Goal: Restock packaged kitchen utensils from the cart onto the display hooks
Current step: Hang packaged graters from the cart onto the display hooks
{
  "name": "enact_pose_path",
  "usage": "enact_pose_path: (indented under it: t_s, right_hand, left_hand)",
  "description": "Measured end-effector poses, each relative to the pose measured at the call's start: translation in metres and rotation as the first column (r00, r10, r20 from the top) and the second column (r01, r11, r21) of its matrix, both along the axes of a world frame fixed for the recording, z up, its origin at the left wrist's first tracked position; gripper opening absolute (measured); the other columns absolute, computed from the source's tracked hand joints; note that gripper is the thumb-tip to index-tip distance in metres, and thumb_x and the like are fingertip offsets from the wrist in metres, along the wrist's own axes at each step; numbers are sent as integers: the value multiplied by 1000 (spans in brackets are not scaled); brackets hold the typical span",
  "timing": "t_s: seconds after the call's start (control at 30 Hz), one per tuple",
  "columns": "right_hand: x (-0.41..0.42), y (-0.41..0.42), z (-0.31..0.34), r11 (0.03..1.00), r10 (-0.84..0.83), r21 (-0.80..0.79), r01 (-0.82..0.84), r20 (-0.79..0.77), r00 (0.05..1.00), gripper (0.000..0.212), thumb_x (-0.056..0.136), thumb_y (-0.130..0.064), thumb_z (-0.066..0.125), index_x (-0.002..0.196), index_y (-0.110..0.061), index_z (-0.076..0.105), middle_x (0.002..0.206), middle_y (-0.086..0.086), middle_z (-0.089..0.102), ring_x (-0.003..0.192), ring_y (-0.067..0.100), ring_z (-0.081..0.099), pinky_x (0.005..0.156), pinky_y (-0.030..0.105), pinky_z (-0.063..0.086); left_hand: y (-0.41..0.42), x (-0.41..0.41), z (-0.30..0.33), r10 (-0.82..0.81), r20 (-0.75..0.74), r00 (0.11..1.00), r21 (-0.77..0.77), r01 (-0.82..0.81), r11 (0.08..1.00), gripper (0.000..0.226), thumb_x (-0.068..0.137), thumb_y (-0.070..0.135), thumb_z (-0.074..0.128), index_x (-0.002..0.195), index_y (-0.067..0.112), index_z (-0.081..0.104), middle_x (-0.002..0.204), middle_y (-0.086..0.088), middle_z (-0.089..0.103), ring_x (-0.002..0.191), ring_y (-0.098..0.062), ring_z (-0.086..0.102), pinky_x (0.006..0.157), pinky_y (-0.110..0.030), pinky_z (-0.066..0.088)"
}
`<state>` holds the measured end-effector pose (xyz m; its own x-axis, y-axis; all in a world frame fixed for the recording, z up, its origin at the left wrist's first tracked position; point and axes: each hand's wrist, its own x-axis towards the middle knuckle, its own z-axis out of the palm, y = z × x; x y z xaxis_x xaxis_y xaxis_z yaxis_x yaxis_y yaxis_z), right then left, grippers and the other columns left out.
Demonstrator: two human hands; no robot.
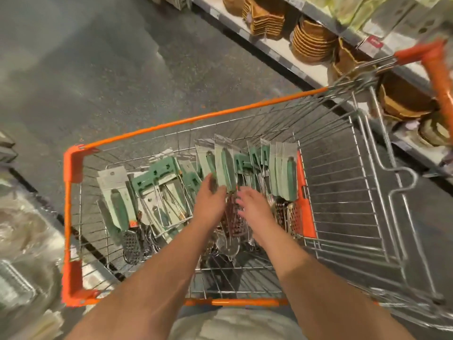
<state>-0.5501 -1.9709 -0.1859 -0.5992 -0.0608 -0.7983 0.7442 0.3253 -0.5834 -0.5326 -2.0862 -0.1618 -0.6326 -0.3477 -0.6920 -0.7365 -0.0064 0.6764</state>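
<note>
A wire cart (196, 119) with orange rim holds several packaged kitchen utensils with green handles and pale card backings. Both my arms reach down into it. My left hand (210, 200) grips a packaged grater (226, 168) near the base of its green handle, the card pointing up. My right hand (255, 207) hovers beside it with fingers spread, over the metal grater blade (232, 222). More packaged graters (283, 173) stand along the cart's right orange divider. Others (117, 202) lie flat at the left. No display hooks are in sight.
A shelf (282, 50) with stacked woven baskets (311, 40) runs along the upper right. The cart's orange handle (438, 69) and folded wire seat (392, 182) are at right. Wrapped goods (22, 229) sit at left. Grey floor (98, 69) lies beyond the cart.
</note>
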Motion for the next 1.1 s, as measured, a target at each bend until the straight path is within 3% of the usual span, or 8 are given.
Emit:
enact_pose_path:
  t_s: [0.1,0.23,0.33,0.4,0.57,0.73,0.93,1.1]
  right_hand:
    - [-5,4,-5,999,24,21,-25,39,999,40,109,-35,45,148,-28,49,128,-10,61,125,17,58,114,51,44]
    - [-17,4,5,993,102,57,-106,60,993,45,111,-35,37,155,-24,41,150,0,52,139,22,47,119,48,34]
    - [-21,4,6,989,133,51,-136,50,990,45,112,-32,35,154,-21,42,150,1,52,139,21,46,118,44,34]
    - [-20,2,4,987,155,34,-157,64,986,44,112,-32,35,153,-20,44,149,1,52,136,21,48,116,40,37]
    - [-21,1,2,968,249,11,-252,108,962,42,112,-34,35,151,-21,46,140,0,56,126,23,54,112,50,45]
    - [-21,3,4,940,334,23,-340,132,933,44,112,-34,36,152,-18,45,149,3,52,132,22,51,113,47,44]
    - [-16,6,6,955,289,29,-296,145,946,37,111,-28,40,144,-16,52,143,2,55,130,25,53,116,51,40]
    - [-12,13,14,985,170,-65,-160,214,962,29,112,-30,39,112,-15,64,113,8,67,114,25,61,111,46,44]
  left_hand:
    - [4,2,-7,33,5,999,-43,-33,999,64,107,21,50,164,24,20,162,1,38,131,-17,54,106,-31,45]
    - [12,-1,-12,168,38,985,-154,-160,975,67,100,28,51,161,21,25,162,-6,38,145,-29,43,121,-50,36]
    - [3,4,-14,252,112,961,-195,-228,954,56,99,24,49,152,20,35,145,-9,52,109,-28,66,94,-44,58]
    - [-5,7,-18,234,192,953,-119,-214,969,44,106,18,47,149,11,44,129,-9,61,91,-17,60,82,-32,54]
    - [-4,6,-25,220,176,959,-73,-211,975,43,106,31,55,144,11,50,108,0,65,84,-12,58,76,-28,53]
    - [15,9,-29,168,92,982,-145,-153,978,23,105,34,57,111,12,62,92,0,67,77,-13,60,65,-25,50]
    - [26,5,-26,239,138,961,-21,-238,971,71,101,55,52,154,11,34,139,-10,57,124,-28,58,110,-54,47]
    - [16,11,-75,200,235,951,256,-259,931,112,60,78,80,149,20,45,146,-19,56,126,-41,60,101,-63,50]
